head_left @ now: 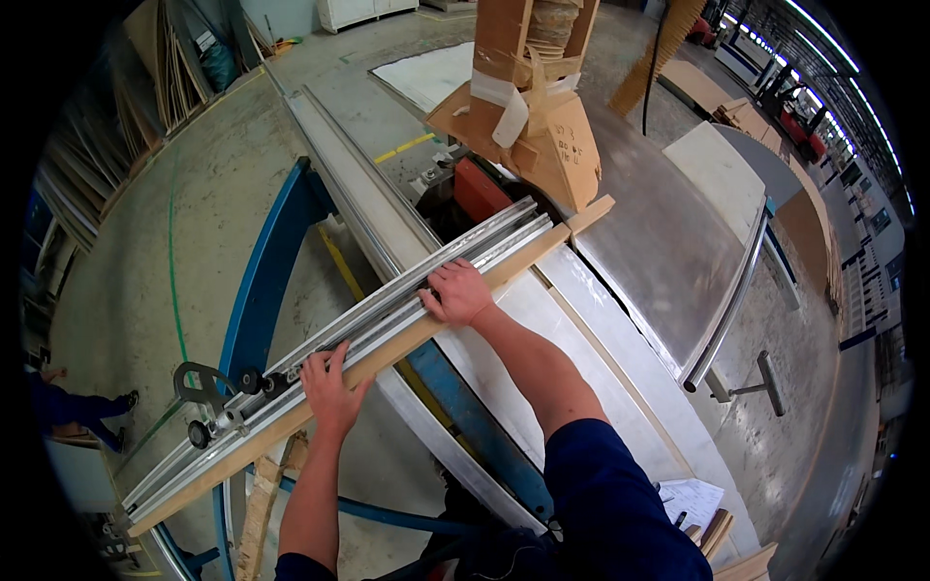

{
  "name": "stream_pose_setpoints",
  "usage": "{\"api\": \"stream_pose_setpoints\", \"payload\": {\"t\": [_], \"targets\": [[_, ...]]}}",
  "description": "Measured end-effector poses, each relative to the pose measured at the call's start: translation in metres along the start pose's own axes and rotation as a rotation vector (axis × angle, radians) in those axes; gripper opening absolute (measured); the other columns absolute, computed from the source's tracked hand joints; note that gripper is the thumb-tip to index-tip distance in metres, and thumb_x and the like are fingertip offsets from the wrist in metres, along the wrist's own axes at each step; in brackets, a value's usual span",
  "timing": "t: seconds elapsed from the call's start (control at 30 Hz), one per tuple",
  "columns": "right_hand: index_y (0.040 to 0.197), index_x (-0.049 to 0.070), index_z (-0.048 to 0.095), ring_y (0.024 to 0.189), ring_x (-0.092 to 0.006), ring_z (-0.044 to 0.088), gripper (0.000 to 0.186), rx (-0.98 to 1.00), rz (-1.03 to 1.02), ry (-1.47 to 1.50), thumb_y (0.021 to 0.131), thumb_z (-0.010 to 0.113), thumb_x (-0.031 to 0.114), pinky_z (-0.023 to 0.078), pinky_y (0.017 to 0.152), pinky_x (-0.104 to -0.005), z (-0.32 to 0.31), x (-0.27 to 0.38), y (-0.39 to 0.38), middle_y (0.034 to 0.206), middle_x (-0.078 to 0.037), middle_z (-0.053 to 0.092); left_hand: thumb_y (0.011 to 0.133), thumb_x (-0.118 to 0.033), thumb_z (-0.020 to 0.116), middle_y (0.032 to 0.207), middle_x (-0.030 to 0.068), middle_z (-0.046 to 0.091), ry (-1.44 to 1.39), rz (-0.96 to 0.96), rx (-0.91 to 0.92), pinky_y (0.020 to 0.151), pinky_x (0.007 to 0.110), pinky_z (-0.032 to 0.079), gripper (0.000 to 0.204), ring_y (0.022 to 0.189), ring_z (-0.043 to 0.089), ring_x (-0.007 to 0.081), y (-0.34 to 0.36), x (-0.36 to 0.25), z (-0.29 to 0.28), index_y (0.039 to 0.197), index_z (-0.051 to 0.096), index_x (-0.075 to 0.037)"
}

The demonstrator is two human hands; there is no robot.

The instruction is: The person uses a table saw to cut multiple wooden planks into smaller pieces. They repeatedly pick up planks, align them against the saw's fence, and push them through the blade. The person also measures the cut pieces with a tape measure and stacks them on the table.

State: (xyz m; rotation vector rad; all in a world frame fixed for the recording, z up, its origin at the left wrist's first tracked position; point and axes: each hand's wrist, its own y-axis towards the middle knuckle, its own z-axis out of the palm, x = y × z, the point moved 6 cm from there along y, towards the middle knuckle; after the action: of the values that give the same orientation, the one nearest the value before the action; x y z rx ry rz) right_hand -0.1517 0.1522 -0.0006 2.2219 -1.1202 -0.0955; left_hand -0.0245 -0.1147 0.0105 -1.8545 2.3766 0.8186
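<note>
A long wooden strip [407,341] lies along the near side of a silver aluminium fence [387,302], slanting from lower left to upper right. My left hand [331,392] grips the strip around its middle, fingertips hooked onto the fence and thumb spread along the wood. Farther up, my right hand [459,292] is closed over strip and fence, its fingers bent across the metal rail. Past the strip's far end sits a short wooden piece [591,215], separated by a narrow gap. A cardboard-and-wood cover [557,145] rises behind it; no blade shows.
The metal machine table [678,242] extends right, with a rail [728,305] at its edge. A blue curved frame [260,261] stands left. Papers [692,502] and wooden offcuts [717,533] lie lower right. Another person's legs [92,402] show far left. Boards [126,126] lean behind.
</note>
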Motion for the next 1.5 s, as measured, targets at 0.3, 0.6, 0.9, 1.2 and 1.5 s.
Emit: {"api": "stream_pose_setpoints", "payload": {"t": [0.3, 0.6, 0.9, 1.2, 1.5], "targets": [[0.086, 0.007, 0.063, 0.095, -0.0315, 0.061, 0.028, 0.016, 0.057, -0.076, 0.096, 0.062, 0.033, 0.046, 0.09, -0.0439, 0.008, 0.002, -0.004, 0.091, -0.011, 0.065, 0.071, -0.024, 0.092, 0.117, 0.0138, 0.053, -0.004, -0.098, 0.017, 0.103, 0.049, 0.037, 0.076, 0.115, 0.049, 0.0359, 0.001, -0.002, 0.003, 0.14, 0.061, -0.013], [0.103, 0.006, 0.07, 0.117, -0.0297, 0.058, 0.035, 0.158, 0.23, -0.148, 0.104, 0.054, 0.038, 0.04, 0.111, -0.0451, 0.01, 0.012, -0.01, 0.112, -0.012, 0.067, 0.069, -0.019, 0.093, 0.119, 0.0137, 0.053, -0.022, -0.113, 0.03, 0.105, 0.048, 0.037, 0.08, 0.118, 0.048, 0.0359, -0.001, -0.007, 0.0, 0.141, 0.06, -0.014], [0.115, 0.002, 0.068, 0.119, -0.0425, 0.058, 0.025, -0.066, 0.366, 0.39, 0.092, 0.066, 0.012, 0.047, 0.105, -0.0471, -0.034, 0.056, -0.042, 0.122, -0.022, 0.064, 0.076, -0.012, 0.087, 0.128, 0.0177, 0.055, -0.28, -0.066, -0.202, 0.105, 0.048, 0.042, 0.07, 0.119, 0.052, 0.0391, -0.05, -0.035, -0.034, 0.14, 0.058, -0.008], [0.132, 0.003, 0.059, 0.13, -0.0423, 0.054, 0.041, 0.117, 0.592, 0.514, 0.094, 0.068, 0.016, 0.045, 0.111, -0.0469, -0.131, 0.18, -0.229, 0.134, -0.023, 0.06, 0.102, -0.03, 0.07, 0.138, 0.0145, 0.05, -1.965, -1.318, -0.736, 0.108, 0.037, 0.05, 0.052, 0.13, 0.052, 0.0283, -0.183, 0.147, 0.045, 0.138, 0.046, 0.0], [0.153, 0.006, 0.042, 0.15, -0.0415, 0.037, 0.096, 0.146, 0.279, -0.2, 0.076, 0.087, 0.04, 0.03, 0.125, -0.051, -0.286, 0.126, -0.184, 0.155, -0.02, 0.047, 0.101, -0.033, 0.07, 0.151, 0.016, 0.04, -1.913, -1.133, -0.595, 0.121, 0.044, 0.044, 0.061, 0.141, 0.045, 0.0305, -0.225, 0.046, -0.014, 0.145, 0.041, -0.002]]}}
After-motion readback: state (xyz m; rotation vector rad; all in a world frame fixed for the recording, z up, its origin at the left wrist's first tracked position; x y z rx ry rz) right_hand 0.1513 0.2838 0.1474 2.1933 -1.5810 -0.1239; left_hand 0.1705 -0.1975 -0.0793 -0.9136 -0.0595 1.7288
